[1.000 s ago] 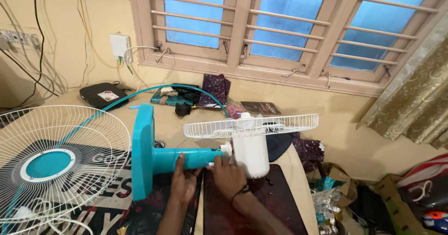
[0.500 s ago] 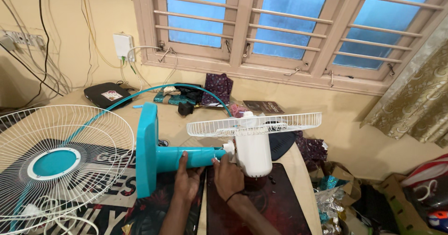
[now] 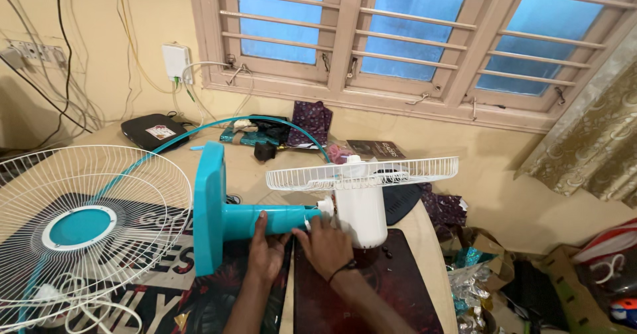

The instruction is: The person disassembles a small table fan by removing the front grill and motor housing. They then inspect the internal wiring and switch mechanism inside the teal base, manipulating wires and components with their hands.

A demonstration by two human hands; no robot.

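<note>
A table fan lies on its side on the table. Its teal square base [image 3: 208,208] stands on edge at the left, and its teal stem [image 3: 279,219] runs right to the white motor housing [image 3: 361,218]. The white rear grille [image 3: 361,173] sits flat on top of the motor. My left hand [image 3: 267,253] grips the teal stem from below. My right hand [image 3: 326,244] rests at the joint between stem and motor, fingers curled on it. The separate white front grille [image 3: 83,224] with a teal centre lies at the left.
A teal hoop [image 3: 219,127] arcs behind the fan. A black router box [image 3: 154,131], cloth and small items lie near the wall under the window. Cables hang on the left wall. Bags and boxes [image 3: 531,281] crowd the floor at the right, past the table's edge.
The view has shifted slightly, so the fan sits a little lower and to the right. Both hands stay on the stem and motor joint.
</note>
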